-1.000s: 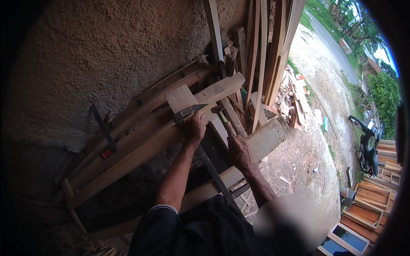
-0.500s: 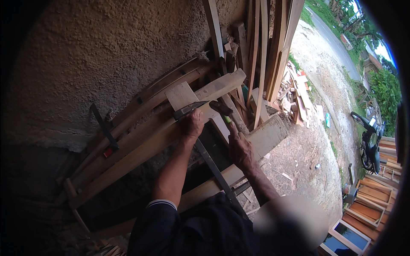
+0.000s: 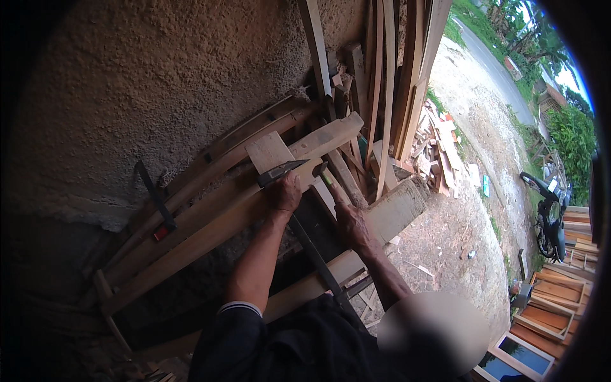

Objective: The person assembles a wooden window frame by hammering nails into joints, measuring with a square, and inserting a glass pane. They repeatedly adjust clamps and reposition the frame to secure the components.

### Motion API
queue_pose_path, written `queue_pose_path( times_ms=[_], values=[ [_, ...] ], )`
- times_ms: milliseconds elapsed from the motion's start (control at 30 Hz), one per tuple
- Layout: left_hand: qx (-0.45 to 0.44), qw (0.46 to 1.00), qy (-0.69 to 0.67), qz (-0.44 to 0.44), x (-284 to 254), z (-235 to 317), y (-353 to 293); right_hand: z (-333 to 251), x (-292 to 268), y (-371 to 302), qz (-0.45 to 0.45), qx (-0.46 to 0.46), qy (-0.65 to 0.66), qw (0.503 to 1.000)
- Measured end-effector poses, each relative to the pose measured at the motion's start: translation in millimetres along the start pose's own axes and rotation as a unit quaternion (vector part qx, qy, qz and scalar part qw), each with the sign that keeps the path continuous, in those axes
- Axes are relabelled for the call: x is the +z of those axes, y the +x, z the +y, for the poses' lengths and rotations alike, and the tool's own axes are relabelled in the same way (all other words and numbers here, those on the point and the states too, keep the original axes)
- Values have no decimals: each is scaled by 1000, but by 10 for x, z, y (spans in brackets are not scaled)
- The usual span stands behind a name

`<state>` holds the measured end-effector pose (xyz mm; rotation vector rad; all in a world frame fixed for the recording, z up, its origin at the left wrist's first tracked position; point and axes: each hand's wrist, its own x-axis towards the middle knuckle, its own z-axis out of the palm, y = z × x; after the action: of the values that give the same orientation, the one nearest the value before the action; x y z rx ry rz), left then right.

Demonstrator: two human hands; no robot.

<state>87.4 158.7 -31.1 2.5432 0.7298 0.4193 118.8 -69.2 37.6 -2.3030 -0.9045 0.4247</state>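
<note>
My left hand (image 3: 284, 192) is closed around a dark metal bar clamp (image 3: 312, 249), just below its wedge-shaped jaw, which lies across the wooden frame (image 3: 213, 226). In my right hand (image 3: 354, 224) is a hammer (image 3: 327, 176) with a green handle, its dark head close to the frame's corner, right of the clamp jaw. A short wood block (image 3: 268, 150) sits beyond the jaw, against the end of a thick wooden rail (image 3: 331, 135). Part of the clamp bar is hidden under my left hand.
Another dark clamp (image 3: 154, 197) with a red end stands on the frame's left side. Long planks (image 3: 388, 83) lean at the rough wall (image 3: 172, 76). Wood scraps (image 3: 439, 153) pile up at right. Farther right are a motorcycle (image 3: 550, 219) and wooden panels (image 3: 554, 296).
My right hand and the hammer have shifted slightly left, and the hammer head is turned and a little lower. My left hand keeps its grip on the bar clamp.
</note>
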Motion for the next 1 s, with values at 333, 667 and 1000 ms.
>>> queue_pose_path(
  times_ms=[333, 667, 1000],
  values=[
    [0, 1000, -2, 8, 23, -21, -71, 19, 80, -77, 9, -14, -1, 1000],
    [3, 1000, 6, 3, -15, -12, -97, -10, 10, -81, 38, -44, -36, 998],
    [-5, 1000, -13, -1, 0, -8, -65, 57, 42, -31, 19, -34, -12, 999]
  ],
)
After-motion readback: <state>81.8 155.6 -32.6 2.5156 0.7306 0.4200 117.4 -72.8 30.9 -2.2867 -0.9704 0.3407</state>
